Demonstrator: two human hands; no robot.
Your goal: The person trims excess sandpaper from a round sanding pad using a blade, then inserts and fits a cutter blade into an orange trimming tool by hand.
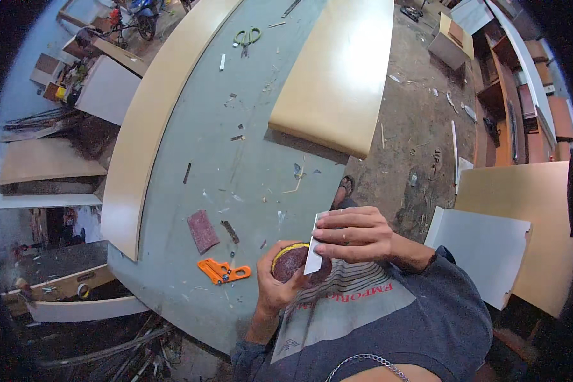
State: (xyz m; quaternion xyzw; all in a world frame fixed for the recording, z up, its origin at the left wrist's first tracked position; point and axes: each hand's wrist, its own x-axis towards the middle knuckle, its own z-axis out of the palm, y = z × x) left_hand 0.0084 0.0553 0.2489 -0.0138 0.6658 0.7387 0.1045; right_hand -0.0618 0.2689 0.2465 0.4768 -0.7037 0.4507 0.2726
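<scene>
My left hand is closed around a round maroon pad with a yellow edge, which looks like abrasive. A short white strip is in my right hand, gripped between the fingers on its upper part. The strip stands on edge across the pad's face; whether the two touch is hard to make out. Both hands are close to my chest at the near edge of the table. To their left lie an orange plastic jig, a maroon sandpaper piece and a small dark strip.
The grey-green table carries scraps, green-handled scissors, a long pale board along the left and a wide pale panel at the far right. White and wooden panels lean at the right. Debris covers the floor.
</scene>
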